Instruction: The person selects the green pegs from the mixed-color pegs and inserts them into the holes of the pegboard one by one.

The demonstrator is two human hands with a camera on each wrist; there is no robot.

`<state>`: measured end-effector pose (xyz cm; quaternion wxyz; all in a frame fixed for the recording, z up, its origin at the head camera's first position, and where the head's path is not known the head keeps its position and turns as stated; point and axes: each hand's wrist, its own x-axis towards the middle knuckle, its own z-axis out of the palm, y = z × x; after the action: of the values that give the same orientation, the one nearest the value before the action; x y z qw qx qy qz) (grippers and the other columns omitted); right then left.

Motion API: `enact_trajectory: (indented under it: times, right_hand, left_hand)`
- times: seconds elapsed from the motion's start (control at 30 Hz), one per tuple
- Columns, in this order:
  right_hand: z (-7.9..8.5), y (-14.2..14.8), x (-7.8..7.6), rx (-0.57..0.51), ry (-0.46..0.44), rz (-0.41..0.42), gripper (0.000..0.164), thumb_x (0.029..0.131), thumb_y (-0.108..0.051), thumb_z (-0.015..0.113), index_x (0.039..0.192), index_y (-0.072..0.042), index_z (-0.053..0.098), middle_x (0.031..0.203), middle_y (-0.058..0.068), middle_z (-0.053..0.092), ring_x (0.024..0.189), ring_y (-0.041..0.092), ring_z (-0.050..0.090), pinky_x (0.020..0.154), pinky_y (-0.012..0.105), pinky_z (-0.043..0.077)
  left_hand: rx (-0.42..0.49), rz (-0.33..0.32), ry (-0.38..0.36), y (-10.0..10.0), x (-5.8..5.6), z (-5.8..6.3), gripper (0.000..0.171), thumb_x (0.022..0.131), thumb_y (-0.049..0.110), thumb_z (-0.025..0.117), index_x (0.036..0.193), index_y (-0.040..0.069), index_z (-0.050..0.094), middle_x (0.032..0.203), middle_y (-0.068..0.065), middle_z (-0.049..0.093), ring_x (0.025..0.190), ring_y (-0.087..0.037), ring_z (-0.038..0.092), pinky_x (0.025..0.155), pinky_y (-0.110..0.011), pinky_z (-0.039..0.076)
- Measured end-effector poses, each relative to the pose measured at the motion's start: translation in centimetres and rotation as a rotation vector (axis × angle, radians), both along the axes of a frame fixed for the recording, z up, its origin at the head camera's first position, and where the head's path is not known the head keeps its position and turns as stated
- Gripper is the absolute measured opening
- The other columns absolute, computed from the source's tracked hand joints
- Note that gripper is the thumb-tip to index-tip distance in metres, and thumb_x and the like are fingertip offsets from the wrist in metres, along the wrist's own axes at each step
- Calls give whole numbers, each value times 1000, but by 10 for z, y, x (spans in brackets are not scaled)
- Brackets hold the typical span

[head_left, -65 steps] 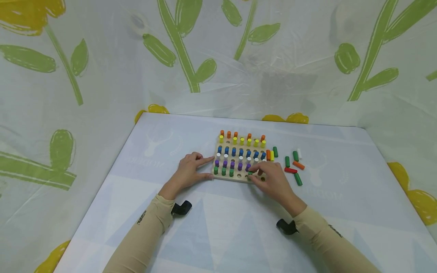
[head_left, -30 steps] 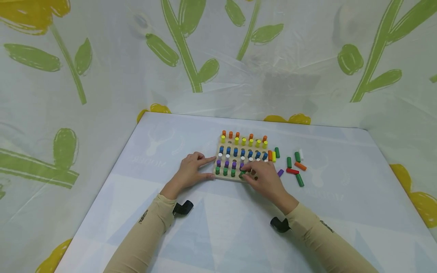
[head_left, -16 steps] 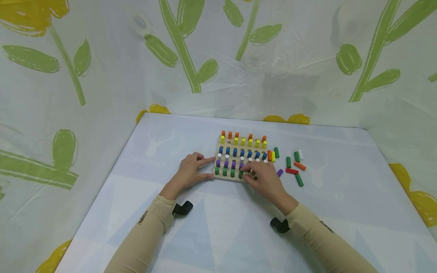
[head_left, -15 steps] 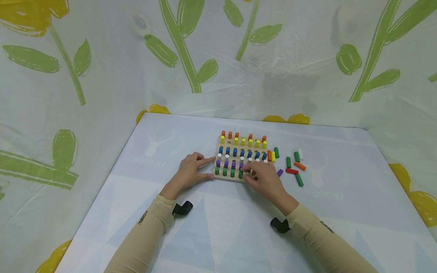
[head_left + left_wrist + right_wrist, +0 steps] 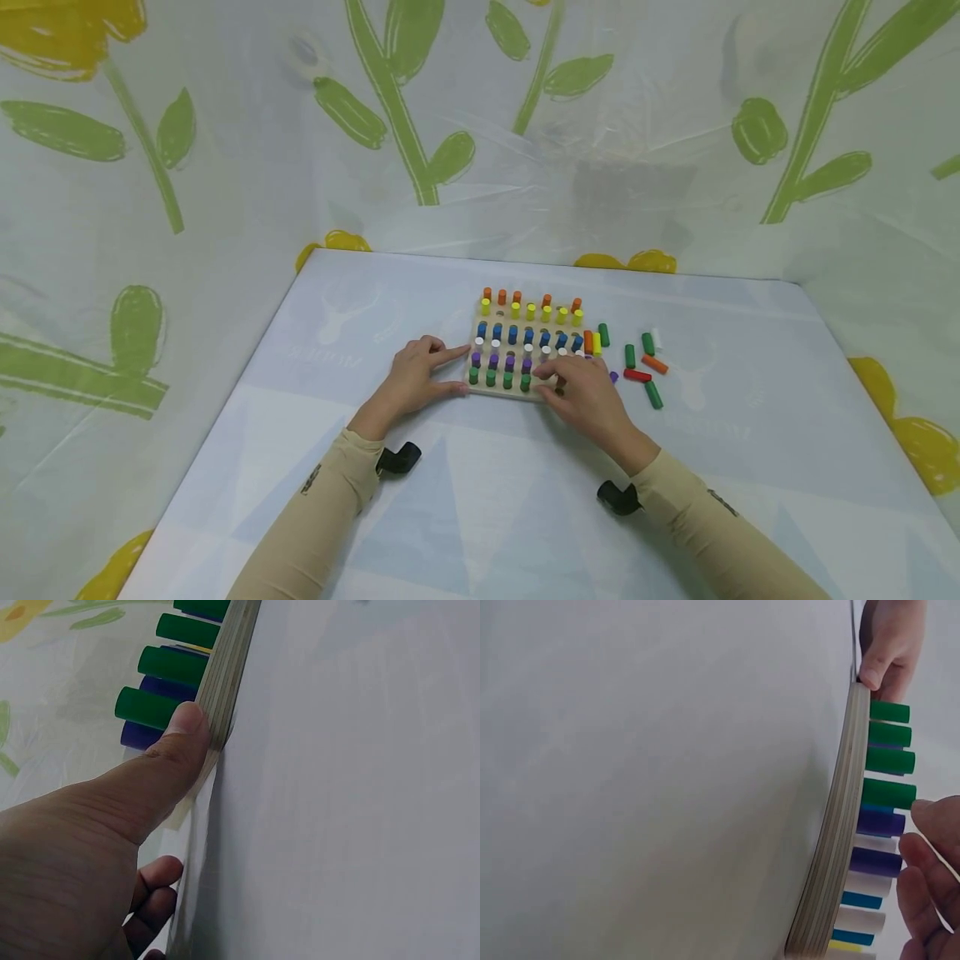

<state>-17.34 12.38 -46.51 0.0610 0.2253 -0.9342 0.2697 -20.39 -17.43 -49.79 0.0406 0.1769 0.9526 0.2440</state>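
A wooden pegboard (image 5: 501,395) stands on the table with rows of upright pegs: orange, yellow, blue, white, purple and green. My left hand (image 5: 415,371) lies at its left side, straight forefinger and thumb touching the edge; the thumb (image 5: 180,746) is at the front corner in the left wrist view. Four green pegs fill the front row's left part. Just right of the last green peg (image 5: 526,382), my right hand (image 5: 588,398) hovers with thumb and fingertips parted and nothing between them. In the right wrist view, its thumb tip is right at that peg's top (image 5: 891,793). The hand hides the board's right front.
Loose pegs lie right of the board: several green, among them one green peg (image 5: 654,395), a red peg (image 5: 637,376), an orange peg (image 5: 655,364), a white peg (image 5: 657,338) and a purple peg (image 5: 614,377). An orange and a yellow peg (image 5: 597,343) lie against its right edge.
My right hand has moved left with a green peg, stood it in the front row's fourth hole, and let go, fingertips drawing slightly right. The left hand has stayed in place.
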Motion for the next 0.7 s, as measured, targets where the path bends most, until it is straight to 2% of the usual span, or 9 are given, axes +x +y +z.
enact_trajectory:
  times: [0.2,0.7]
  right_hand:
    - [1,5,3,-25,-10,-13,18,88,-20,82,104,-16,75,98,-3,73,85,17,62,88,44,38]
    - [-2,16,2,16,-14,-57,19,89,-22,81,105,-14,75,101,0,74,86,18,61,86,43,37]
  left_hand:
    - [-1,-4,-9,-1,0,0,72,85,51,79,149,30,54,114,-5,47,101,-24,40,93,-43,34]
    - [1,-9,-5,-1,0,1,71,85,50,79,149,28,54,114,-6,47,101,-25,40,93,-44,35]
